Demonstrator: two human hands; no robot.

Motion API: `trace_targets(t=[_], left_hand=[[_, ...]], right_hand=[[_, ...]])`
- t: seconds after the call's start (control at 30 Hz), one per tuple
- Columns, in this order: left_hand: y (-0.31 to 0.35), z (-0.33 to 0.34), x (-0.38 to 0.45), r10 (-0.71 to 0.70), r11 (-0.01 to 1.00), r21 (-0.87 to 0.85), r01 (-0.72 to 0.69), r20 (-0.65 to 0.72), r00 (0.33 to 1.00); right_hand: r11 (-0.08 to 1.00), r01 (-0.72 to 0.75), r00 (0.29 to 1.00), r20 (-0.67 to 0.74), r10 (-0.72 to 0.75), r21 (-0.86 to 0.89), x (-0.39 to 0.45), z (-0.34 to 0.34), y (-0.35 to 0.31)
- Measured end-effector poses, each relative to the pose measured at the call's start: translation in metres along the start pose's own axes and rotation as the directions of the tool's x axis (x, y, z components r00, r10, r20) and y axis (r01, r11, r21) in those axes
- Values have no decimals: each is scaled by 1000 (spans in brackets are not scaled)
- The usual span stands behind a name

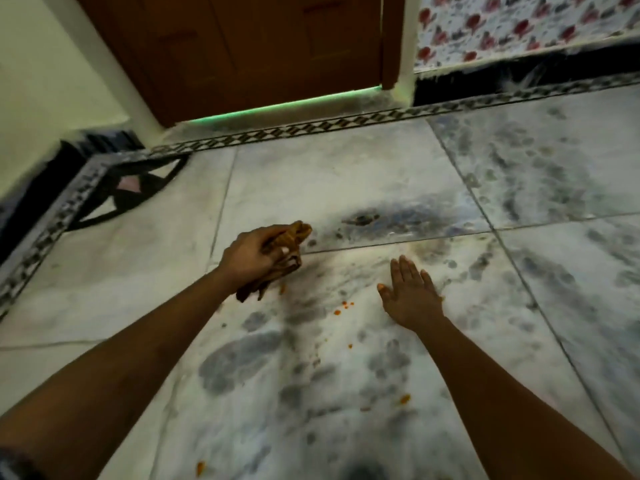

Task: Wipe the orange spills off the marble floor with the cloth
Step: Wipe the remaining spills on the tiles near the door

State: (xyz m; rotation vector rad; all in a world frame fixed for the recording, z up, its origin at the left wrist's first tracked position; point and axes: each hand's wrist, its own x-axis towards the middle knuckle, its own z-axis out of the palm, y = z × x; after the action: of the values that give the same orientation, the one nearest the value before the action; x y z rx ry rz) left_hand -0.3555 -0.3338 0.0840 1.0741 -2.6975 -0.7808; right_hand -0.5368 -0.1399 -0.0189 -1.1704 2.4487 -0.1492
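My left hand [251, 256] grips a bunched brown-orange cloth [287, 247], held just above the marble floor [346, 188] with its lower end hanging near the tiles. My right hand [412, 296] lies flat on the floor, palm down with fingers together, to the right of the cloth. Small orange spill spots [343, 306] sit on the marble between my two hands. Further orange bits lie nearer to me: one [404, 399] by my right forearm, one [200, 467] at the bottom edge, and a tiny one [350, 346] in the middle.
A brown wooden door [242, 50] stands ahead, with green light under it. A black-and-white patterned border strip [311, 128] runs along the floor's far and left edges. A floral-patterned wall [519, 26] with a dark skirting is at the upper right.
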Motion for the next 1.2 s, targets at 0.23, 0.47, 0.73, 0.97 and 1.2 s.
trace_targets(t=[0.23,0.47,0.73,0.97,1.2], left_hand=[[-48,-36,-57,-70,976,205,68,0,998],[-86,13,-82,-218,964,98,247,-239,946],[-133,74,-93,-188,912,322,254,-223,957],[-130,77,-31,-317,865,343,367,-194,928],[-66,114,-10,-55,919,393,38,33,998]], right_hand=[[974,90,995,69,-77,-206,-38,4,-24],[985,103,993,-47,-111,-139,-42,33,-57],[996,72,991,-113,-78,-61,-32,65,-39],[995,76,977,-195,-87,-59,-30,76,-38],[996,72,983,-166,-79,-48,-30,74,-36]])
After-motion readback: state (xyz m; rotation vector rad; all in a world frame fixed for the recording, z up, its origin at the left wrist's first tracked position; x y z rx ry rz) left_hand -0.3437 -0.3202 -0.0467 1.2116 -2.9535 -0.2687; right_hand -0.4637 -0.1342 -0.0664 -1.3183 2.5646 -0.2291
